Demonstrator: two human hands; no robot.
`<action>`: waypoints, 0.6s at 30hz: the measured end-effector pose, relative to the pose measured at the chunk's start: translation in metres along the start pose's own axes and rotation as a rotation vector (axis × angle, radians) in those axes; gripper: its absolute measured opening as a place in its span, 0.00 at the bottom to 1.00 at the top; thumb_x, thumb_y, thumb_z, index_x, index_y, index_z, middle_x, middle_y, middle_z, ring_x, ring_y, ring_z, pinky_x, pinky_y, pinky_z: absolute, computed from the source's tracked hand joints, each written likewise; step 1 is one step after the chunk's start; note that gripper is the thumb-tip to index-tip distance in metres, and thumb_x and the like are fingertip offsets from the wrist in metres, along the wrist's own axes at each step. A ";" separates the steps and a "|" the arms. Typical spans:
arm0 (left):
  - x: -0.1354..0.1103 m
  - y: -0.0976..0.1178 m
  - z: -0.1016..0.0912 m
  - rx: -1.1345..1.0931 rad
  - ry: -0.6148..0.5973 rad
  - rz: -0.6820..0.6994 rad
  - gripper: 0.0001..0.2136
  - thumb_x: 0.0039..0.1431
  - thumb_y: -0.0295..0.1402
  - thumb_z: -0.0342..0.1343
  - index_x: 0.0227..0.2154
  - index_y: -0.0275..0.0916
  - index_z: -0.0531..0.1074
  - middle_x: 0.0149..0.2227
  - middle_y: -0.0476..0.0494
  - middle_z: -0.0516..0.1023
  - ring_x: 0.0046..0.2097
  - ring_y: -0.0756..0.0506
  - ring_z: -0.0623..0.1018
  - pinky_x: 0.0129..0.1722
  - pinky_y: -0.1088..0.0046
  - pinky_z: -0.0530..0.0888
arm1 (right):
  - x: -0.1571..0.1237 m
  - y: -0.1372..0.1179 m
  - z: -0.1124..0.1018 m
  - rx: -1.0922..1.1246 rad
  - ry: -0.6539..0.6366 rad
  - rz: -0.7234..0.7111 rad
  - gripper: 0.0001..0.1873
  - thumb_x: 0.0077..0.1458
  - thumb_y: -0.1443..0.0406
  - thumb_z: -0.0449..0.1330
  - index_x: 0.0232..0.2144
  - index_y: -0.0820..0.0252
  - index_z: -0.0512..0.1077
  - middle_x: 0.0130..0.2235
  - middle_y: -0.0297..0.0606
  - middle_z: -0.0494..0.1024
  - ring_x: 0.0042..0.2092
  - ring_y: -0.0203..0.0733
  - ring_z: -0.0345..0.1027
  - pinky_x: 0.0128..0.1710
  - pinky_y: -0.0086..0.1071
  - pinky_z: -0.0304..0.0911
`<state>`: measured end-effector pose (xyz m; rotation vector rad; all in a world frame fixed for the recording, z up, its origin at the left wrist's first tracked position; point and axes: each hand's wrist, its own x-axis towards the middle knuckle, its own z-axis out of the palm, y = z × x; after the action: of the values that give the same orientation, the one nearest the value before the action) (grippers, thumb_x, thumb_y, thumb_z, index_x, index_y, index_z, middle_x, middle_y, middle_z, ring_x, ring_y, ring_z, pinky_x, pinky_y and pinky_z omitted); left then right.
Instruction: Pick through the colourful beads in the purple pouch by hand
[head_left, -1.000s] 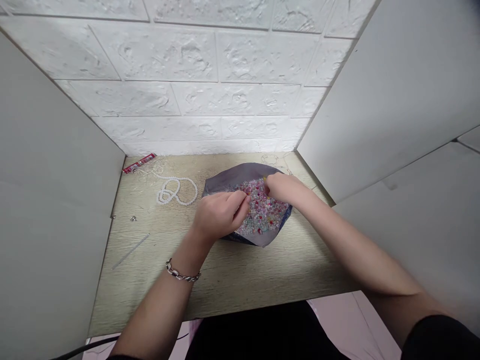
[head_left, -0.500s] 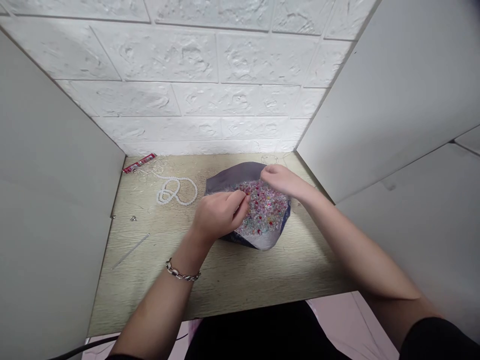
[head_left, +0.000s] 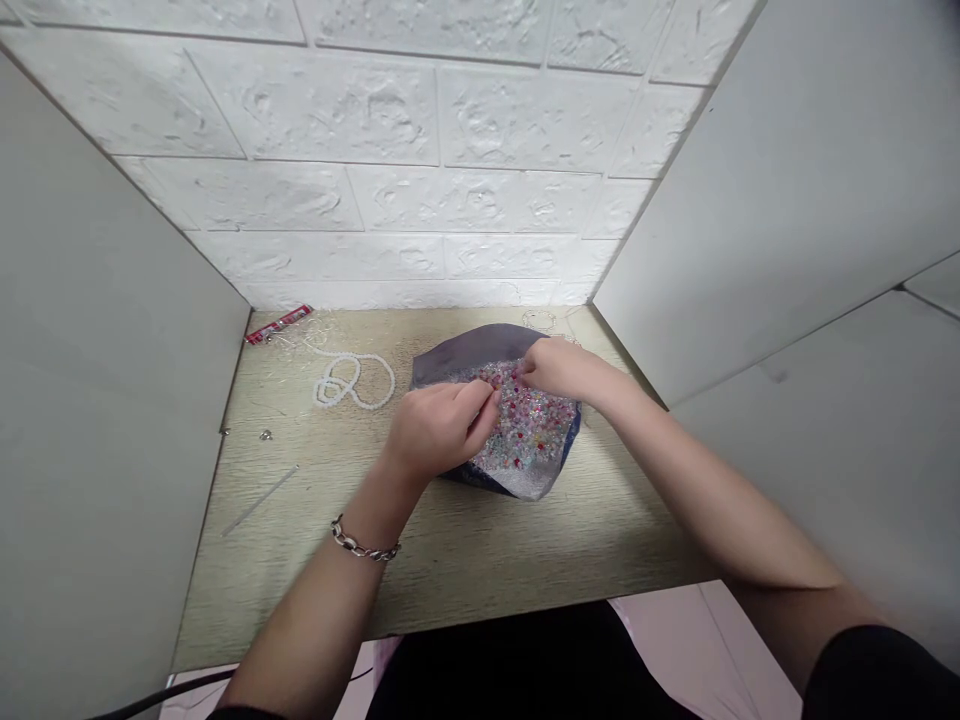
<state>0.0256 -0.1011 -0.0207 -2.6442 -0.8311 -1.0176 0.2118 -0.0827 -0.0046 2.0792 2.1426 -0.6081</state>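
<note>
A dark bag, opened out with a grey inside, lies on the table and holds a heap of small pink, red and clear beads. Over the bag's left side is my left hand, thumb and forefinger pinched together; whatever they grip is too small to make out. Above the beads at the far right of the heap, my right hand has its fingers curled downward and drawn together. Its fingertips are close to the beads, and I cannot tell what is between them.
Left of the bag lies a looped string of white beads. Behind it are a red packet and tangled clear thread. A thin clear stick and a small metal piece lie at the left. White walls enclose the table.
My right hand has come down a little towards the beads, its fingers now pointing lower. My left hand stays pinched in the same place.
</note>
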 end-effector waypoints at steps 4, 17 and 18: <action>0.000 0.000 0.000 0.004 0.011 0.007 0.09 0.52 0.31 0.46 0.20 0.37 0.66 0.16 0.52 0.67 0.20 0.53 0.68 0.19 0.78 0.58 | 0.004 -0.004 0.000 -0.301 -0.154 0.058 0.13 0.41 0.72 0.51 0.31 0.66 0.71 0.28 0.46 0.71 0.29 0.40 0.64 0.23 0.29 0.54; 0.001 0.000 -0.001 0.024 0.014 0.016 0.11 0.53 0.31 0.45 0.19 0.37 0.65 0.15 0.52 0.67 0.19 0.53 0.67 0.18 0.78 0.57 | 0.003 -0.001 0.009 -0.332 -0.138 0.086 0.18 0.43 0.72 0.51 0.39 0.62 0.69 0.35 0.48 0.71 0.37 0.46 0.66 0.27 0.31 0.57; 0.001 0.000 -0.001 0.023 0.015 0.013 0.11 0.53 0.31 0.45 0.19 0.37 0.65 0.15 0.52 0.67 0.19 0.54 0.67 0.18 0.78 0.57 | 0.003 -0.002 0.010 -0.331 -0.137 0.088 0.18 0.43 0.72 0.51 0.39 0.63 0.69 0.35 0.48 0.71 0.36 0.45 0.66 0.27 0.31 0.57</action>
<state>0.0258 -0.1011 -0.0187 -2.6161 -0.8167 -1.0180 0.2080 -0.0833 -0.0141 1.8840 1.9142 -0.3458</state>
